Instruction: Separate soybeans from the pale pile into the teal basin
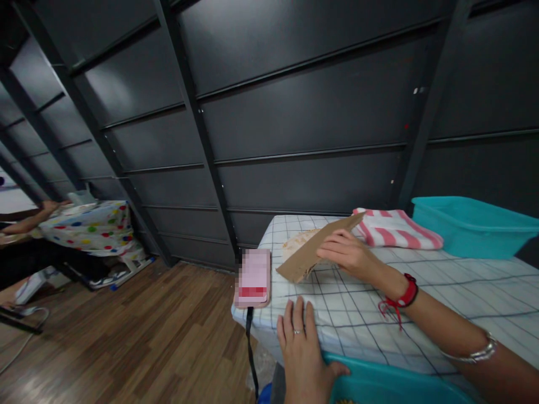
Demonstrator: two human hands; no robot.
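My right hand (pixel 345 252) grips a flat piece of brown cardboard (pixel 309 252), tilted up over the checked tablecloth (pixel 362 306). Partly hidden behind the cardboard is a pale, patterned thing (pixel 298 240) whose kind I cannot make out. My left hand (pixel 301 348) lies with fingers stretched out at the table's near edge, the thumb by the rim of a turquoise plastic bin (pixel 379 367). Only a little of what is inside that bin shows. A pink phone (pixel 253 278) with a black strap rests at the table's left corner.
A pink-and-white striped towel (pixel 398 229) lies at the back, beside a second turquoise bin (pixel 471 227). Dark metal panels (pixel 303 123) rise behind the table. To the left, a person's arm (pixel 31 219) rests at a table with a dotted cloth (pixel 99 227).
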